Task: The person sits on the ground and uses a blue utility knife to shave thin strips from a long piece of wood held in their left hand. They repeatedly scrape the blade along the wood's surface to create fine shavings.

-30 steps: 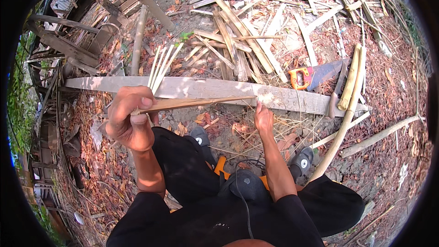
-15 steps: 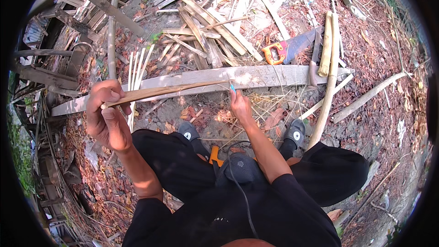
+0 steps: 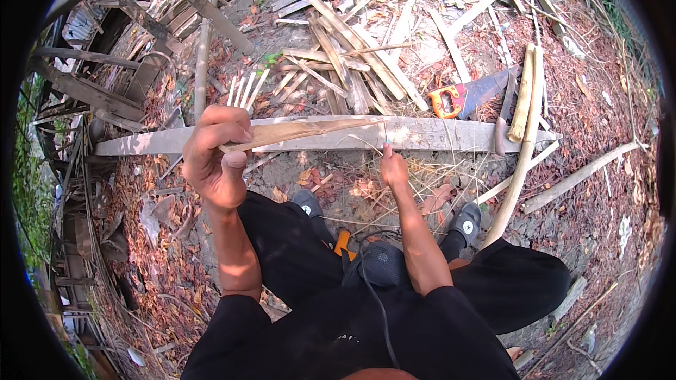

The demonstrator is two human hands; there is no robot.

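Observation:
My left hand [image 3: 220, 155] is closed around the thick end of a tapering wooden strip [image 3: 303, 131], thumb below and fingers curled over it. The strip points right, its thin tip narrowing toward my right hand [image 3: 395, 171]. That hand is closed on a small blue-handled knife [image 3: 386, 138], mostly hidden in the fingers; its thin blade stands up beside the tip. Whether the blade touches the wood, I cannot tell. Both hands are over or just in front of a long weathered plank [image 3: 436, 136] lying across the ground.
Near the plank's right end lie an orange-handled handsaw [image 3: 475, 95], a machete [image 3: 503, 116] and peeled poles [image 3: 522, 98]. Split wood pieces [image 3: 352, 63] are heaped beyond it. Pale thin sticks [image 3: 246, 90] lean behind my left hand. An orange handle [image 3: 343, 245] shows between my legs.
The whole view has shifted, with the scene now farther right and lower. My left hand has moved right and up with the strip, closer to my right hand. Both grips stay closed.

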